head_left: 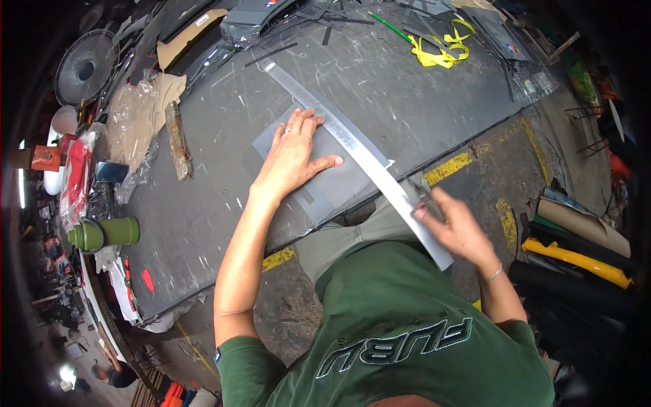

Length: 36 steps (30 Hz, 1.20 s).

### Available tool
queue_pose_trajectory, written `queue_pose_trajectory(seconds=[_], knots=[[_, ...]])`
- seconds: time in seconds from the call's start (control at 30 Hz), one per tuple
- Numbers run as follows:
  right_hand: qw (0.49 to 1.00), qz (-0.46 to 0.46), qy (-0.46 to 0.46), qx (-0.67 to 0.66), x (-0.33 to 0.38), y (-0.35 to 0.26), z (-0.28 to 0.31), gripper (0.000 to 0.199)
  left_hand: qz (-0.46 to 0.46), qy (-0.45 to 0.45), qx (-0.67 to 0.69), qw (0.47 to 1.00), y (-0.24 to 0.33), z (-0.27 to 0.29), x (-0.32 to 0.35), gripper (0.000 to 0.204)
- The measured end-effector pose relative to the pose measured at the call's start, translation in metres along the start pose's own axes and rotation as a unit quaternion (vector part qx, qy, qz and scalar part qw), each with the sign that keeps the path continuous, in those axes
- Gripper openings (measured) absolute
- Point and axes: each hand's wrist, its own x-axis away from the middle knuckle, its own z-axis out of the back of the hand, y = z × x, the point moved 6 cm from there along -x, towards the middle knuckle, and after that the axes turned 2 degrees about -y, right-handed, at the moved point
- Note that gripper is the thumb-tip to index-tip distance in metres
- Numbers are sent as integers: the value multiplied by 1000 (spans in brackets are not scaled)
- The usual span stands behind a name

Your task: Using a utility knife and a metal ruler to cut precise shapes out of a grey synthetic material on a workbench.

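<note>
A long metal ruler (357,150) lies slantwise over a grey sheet (322,163) on the dark worktable, its near end jutting past the table's edge toward my body. My left hand (293,152) is spread out flat on the sheet, fingertips reaching the ruler's edge and thumb stretched to the right. Beyond the table edge, beside the ruler's near end, my right hand (453,227) is closed round a small dark-handled tool (427,202). Motion blur and the fingers hide the tool's exact kind.
A green bottle (112,233) lies at the table's left, near a dark phone (112,171) and a worn wooden stick (178,142). Yellow tape measure (441,53), a green pencil (390,27) and dark scraps lie along the far side. Rolls of material (576,254) lie at right.
</note>
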Motion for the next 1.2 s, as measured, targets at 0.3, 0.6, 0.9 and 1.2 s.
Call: queue_pose_trajectory(seconds=[0.3, 0.6, 0.9, 1.2], knots=[[988, 17, 138, -63, 8, 21, 19, 18, 130, 41, -193, 972, 3, 12, 17, 72], [993, -49, 108, -14, 9, 62, 45, 24, -76, 67, -66, 993, -9, 38, 36, 55], [989, -23, 145, -30, 0, 76, 39, 30, 156, 87, -143, 974, -36, 16, 45, 52], [980, -10, 192, -59, 25, 90, 55, 40, 139, 48, 19, 989, -92, 36, 81, 69]])
